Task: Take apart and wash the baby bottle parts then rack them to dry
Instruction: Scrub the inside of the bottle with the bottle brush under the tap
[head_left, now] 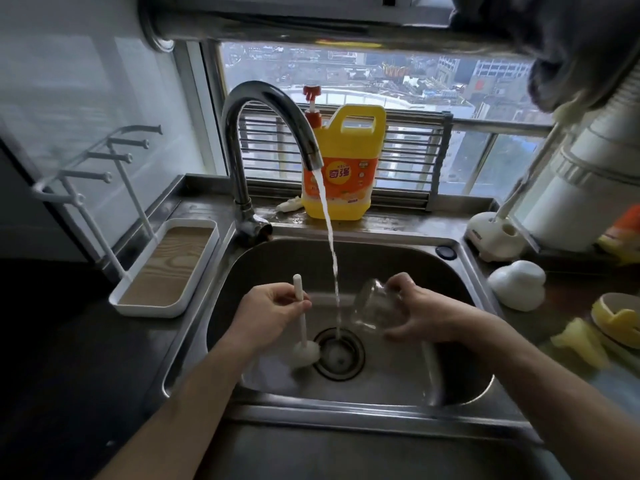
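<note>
Hands grip brush [304, 351] and bottle [375, 308] (water running).

1. A wide window [398, 84] fills the back wall and looks down over city buildings [485, 74] from high up. Flat grey daylight comes in through it.
2. Horizontal metal bars [408, 147] run across its lower part.
3. A glossy pale wall panel [69, 81] covers the left side and catches soft reflections.
4. A thick steel pipe [277, 26] crosses overhead.
5. The stainless counter [398, 221] runs below the sill, with a sink [398, 258] set into it and a curved tap [232, 140] behind.
6. At the right stands a white ribbed cylinder [588, 188], possibly a duct.
</note>
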